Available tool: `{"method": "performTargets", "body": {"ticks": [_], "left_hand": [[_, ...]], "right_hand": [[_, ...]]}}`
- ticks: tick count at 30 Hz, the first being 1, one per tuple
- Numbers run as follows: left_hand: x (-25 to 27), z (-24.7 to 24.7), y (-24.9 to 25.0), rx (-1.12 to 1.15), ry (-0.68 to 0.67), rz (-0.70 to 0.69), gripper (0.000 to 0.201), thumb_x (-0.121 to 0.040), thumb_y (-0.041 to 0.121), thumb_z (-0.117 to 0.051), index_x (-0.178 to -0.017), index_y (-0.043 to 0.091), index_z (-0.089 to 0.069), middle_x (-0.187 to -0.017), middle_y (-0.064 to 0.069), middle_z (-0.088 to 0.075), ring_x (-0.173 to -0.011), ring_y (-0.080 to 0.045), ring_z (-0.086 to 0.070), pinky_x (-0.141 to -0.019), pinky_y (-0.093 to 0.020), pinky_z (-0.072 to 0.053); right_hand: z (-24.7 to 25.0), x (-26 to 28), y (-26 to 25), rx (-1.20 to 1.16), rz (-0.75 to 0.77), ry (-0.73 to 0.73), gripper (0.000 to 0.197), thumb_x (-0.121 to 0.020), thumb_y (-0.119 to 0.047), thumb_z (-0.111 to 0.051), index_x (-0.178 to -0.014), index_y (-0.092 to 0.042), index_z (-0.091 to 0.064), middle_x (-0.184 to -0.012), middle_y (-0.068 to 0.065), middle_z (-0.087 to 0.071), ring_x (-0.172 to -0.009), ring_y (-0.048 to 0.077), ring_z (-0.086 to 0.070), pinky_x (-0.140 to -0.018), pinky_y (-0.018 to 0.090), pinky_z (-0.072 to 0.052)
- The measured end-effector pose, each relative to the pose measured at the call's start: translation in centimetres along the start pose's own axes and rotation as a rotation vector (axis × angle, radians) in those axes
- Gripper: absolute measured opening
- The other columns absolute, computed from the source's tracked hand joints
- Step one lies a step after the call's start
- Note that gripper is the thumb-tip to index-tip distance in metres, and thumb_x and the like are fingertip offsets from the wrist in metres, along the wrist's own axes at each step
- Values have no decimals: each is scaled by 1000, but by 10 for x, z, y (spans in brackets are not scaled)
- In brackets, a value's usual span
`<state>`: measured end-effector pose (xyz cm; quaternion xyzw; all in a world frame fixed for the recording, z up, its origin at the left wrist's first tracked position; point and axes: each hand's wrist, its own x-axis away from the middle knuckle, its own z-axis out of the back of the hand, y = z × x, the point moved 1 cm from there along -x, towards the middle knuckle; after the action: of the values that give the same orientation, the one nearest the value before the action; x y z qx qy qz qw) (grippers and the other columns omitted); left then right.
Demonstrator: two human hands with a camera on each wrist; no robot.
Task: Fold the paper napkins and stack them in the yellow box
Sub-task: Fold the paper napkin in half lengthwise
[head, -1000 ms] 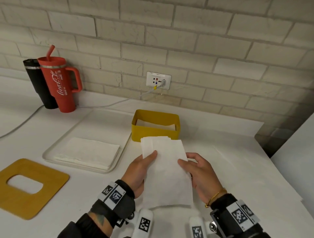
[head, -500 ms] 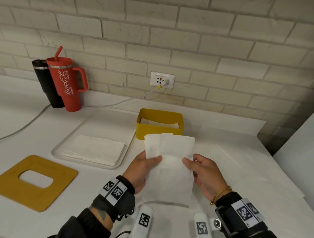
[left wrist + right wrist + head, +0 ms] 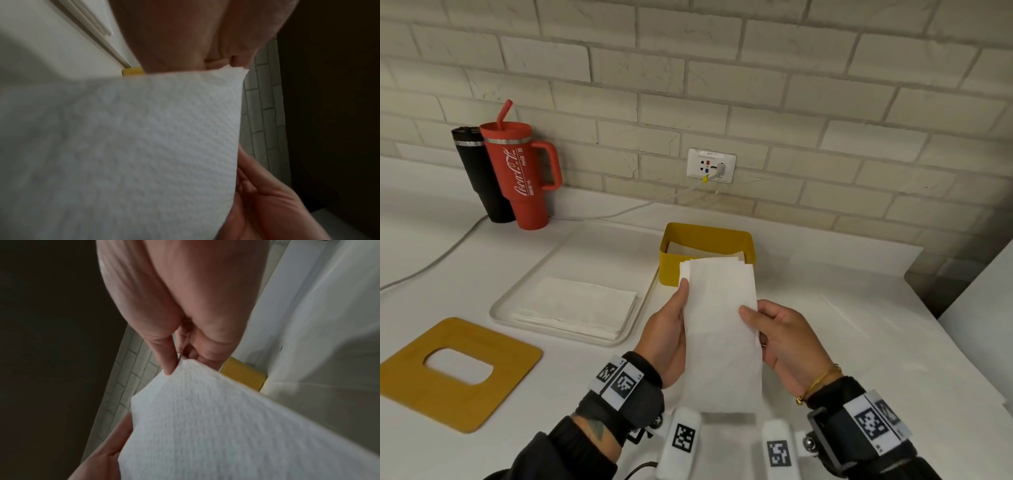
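Red tumbler, black tumbler, yellow lid, outlet

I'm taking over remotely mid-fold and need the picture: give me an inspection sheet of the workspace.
Surface: white counter, bare to the right.
Job's things: folded napkin held in the air in front of the yellow box; box already holds napkins; unfolded napkin stack on the clear tray.
Clutter: yellow lid with cutout; red tumbler; black tumbler.
Grippers: left hand and right hand each pinch a long edge of the napkin.
Cables: white cable from wall outlet runs left behind the tumblers.
Surroundings: brick wall.
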<state>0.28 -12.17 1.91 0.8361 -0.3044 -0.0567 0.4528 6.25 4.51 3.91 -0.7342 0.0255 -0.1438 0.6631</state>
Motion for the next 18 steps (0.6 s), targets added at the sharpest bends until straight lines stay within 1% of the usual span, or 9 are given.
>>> {"method": "performTargets", "body": {"ticks": [2, 3, 5, 7, 10, 13, 15, 16, 18], "left_hand": [[-2, 0, -2, -10, 6, -12, 68, -100, 65, -27, -145, 21, -54, -136, -14, -65, -126, -33, -62, -111, -55, -43], [-3, 0, -3, -14, -3, -20, 70, -99, 67, -26, -146, 22, -52, -137, -13, -65, -128, -33, -61, -112, -56, -42], [-2, -2, -4, -27, -17, -33, 69, -97, 67, -30, -145, 22, -53, -137, -13, -65, -128, -32, -61, -113, -55, -42], [-1, -3, -3, -39, -25, -36, 63, -96, 62, -39, -141, 21, -56, -134, -12, -67, -125, -31, -64, -111, -53, -44], [0, -4, -3, -68, -23, -18, 52, -98, 48, -50, -139, 16, -57, -131, -14, -69, -122, -32, -65, -109, -53, -46], [-2, -3, -5, -93, -22, -10, 49, -99, 38, -54, -139, 11, -56, -129, -16, -69, -120, -33, -66, -104, -49, -51], [-2, -3, -5, -92, -11, -13, 46, -99, 35, -54, -137, 9, -58, -126, -16, -71, -117, -33, -68, -97, -45, -55], [-2, -3, -5, -92, -5, -13, 45, -99, 34, -55, -136, 9, -58, -125, -16, -71, -115, -33, -69, -95, -45, -56], [-3, -2, -6, -103, 8, -13, 45, -99, 35, -54, -136, 11, -58, -125, -16, -71, -116, -33, -69, -98, -48, -54]], "right_hand": [[1, -1, 1, 12, -15, 17, 23, -97, -14, -64, -108, 6, -68, -113, 25, -71, -98, 37, -66, -104, 60, -45], [2, -1, 1, 15, -17, 20, 22, -98, -13, -63, -108, 5, -69, -112, 23, -72, -97, 36, -67, -102, 58, -47], [3, 0, -1, 22, -17, 19, 18, -98, -12, -62, -108, 0, -72, -109, 18, -75, -101, 34, -71, -98, 52, -52], [2, 1, -3, 26, -14, 19, 18, -99, -13, -62, -107, -1, -72, -107, 15, -76, -106, 36, -71, -98, 51, -54], [2, 0, -1, 24, -13, 30, 20, -98, -14, -63, -107, 1, -71, -107, 18, -75, -108, 40, -68, -100, 55, -53], [1, -1, 0, 27, -10, 12, 19, -98, -13, -62, -108, 0, -71, -107, 16, -76, -104, 36, -71, -95, 49, -57], [1, -1, 1, 26, -4, 1, 18, -99, -13, -62, -108, -1, -72, -106, 15, -76, -102, 33, -73, -92, 45, -58], [1, -1, 2, 26, -2, 0, 18, -99, -13, -62, -108, -1, -72, -106, 15, -76, -102, 33, -73, -92, 45, -58], [1, -1, 4, 24, 0, -3, 18, -98, -14, -63, -108, -1, -71, -104, 14, -77, -101, 33, -73, -92, 46, -59]]}}
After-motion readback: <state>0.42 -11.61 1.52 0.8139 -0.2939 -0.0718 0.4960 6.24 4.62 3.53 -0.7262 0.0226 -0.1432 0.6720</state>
